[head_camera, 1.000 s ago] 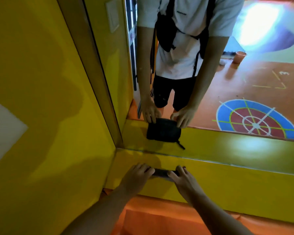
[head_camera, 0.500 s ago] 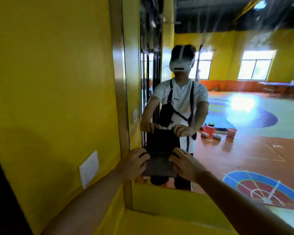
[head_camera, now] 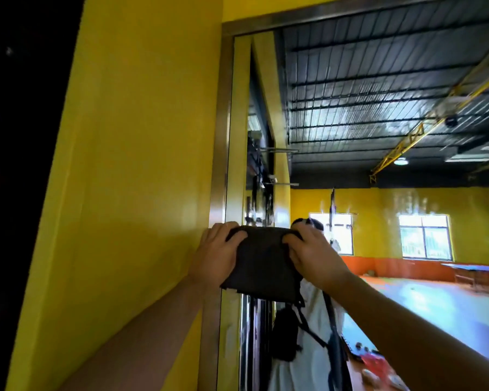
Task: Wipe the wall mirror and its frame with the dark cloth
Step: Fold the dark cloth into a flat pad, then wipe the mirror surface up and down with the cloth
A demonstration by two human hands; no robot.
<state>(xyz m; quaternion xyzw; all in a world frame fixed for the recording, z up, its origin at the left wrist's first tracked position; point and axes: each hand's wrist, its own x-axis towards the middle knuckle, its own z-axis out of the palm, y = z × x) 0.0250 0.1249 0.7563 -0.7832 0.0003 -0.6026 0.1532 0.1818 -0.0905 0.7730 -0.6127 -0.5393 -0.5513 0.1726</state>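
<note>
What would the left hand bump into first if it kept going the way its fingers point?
Probably the frame. The left hand grips the cloth, fingers pointing up and forward at the frame's left strip. Whether they touch it is unclear.

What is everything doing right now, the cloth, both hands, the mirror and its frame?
dark cloth: spread flat, held up at the mirror's left edge.
left hand: grips the cloth's left side, fingers curled over its top.
right hand: grips the cloth's right side, fingers curled over its top.
mirror: fixed on the wall, partly covered by the cloth.
frame: in place, beside the left hand.
</note>
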